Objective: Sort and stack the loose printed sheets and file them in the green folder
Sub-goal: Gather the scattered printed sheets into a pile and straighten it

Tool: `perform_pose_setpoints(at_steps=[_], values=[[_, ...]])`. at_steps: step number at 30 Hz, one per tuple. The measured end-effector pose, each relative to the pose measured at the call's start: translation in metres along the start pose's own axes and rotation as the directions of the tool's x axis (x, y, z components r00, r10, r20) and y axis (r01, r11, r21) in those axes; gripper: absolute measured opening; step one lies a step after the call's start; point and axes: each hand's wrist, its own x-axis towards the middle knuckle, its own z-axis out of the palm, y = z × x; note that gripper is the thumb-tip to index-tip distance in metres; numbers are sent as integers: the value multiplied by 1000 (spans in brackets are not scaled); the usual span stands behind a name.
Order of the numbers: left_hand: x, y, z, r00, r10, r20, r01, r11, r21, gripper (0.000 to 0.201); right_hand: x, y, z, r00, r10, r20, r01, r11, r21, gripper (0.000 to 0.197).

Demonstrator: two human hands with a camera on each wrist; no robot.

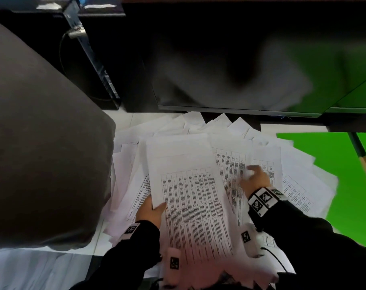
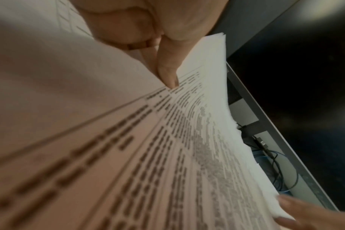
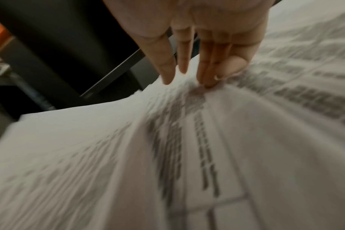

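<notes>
Printed sheets (image 1: 230, 162) lie fanned over the white desk. My left hand (image 1: 157, 208) grips the left edge of a gathered stack of sheets (image 1: 190, 195), thumb on top; the left wrist view shows the thumb (image 2: 167, 74) pressed onto the top page (image 2: 187, 124). My right hand (image 1: 254, 176) reaches onto the fanned sheets right of the stack. In the blurred right wrist view its thumb and fingertips (image 3: 207, 82) meet on a puckered sheet (image 3: 187, 124). The open green folder (image 1: 334, 164) lies to the right, partly under the sheets.
A dark monitor (image 1: 230, 70) stands right behind the sheets. A large grey padded shape (image 1: 41, 143) fills the left side. A green-and-wood stick (image 1: 364, 162) lies on the folder. A computer case with cables (image 1: 83, 49) stands at the back left.
</notes>
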Motion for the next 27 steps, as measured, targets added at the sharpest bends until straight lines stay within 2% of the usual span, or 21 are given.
perform_pose_setpoints(at_steps=[1,2,4,5,6,8,11,14,17,21,22,25,27], values=[[0,0,-1,1000,1,1,-1,1000,10,35,5,5,-6,996,68,-63,-67,997,25,48],[0,0,-1,1000,3,0,-3,1000,17,35,8,9,-10,987,143,-70,-139,989,54,53],[0,1,0,1000,3,24,-4,1000,18,35,15,18,-11,975,220,36,-222,974,50,51],[0,3,1,999,6,41,-7,1000,31,34,15,20,-9,970,217,112,-220,976,9,44],[-1,4,1,998,12,55,-15,999,49,34,16,22,-6,970,185,157,-182,983,-37,37],[-1,7,2,997,20,71,-25,997,72,32,12,21,-2,980,102,171,-86,991,-101,31],[2,10,0,997,35,67,-42,994,100,33,6,22,-5,987,-3,159,19,995,-100,16],[7,18,-4,993,100,64,-108,985,135,33,7,30,-16,981,-61,182,85,988,-126,10],[10,28,-6,983,156,91,-168,977,129,33,5,38,-25,957,-53,286,47,999,26,11],[1,46,3,979,152,138,-158,987,30,44,-2,45,-35,946,-117,303,33,963,269,12],[-3,50,7,982,127,138,-131,991,18,42,-3,47,-37,944,-128,305,32,954,300,13],[-9,59,22,989,120,90,-116,992,-48,18,-7,49,-43,930,-140,339,-9,916,402,22],[-15,63,33,992,104,76,-95,989,-111,16,-10,47,-46,924,-144,355,-25,902,431,31]])
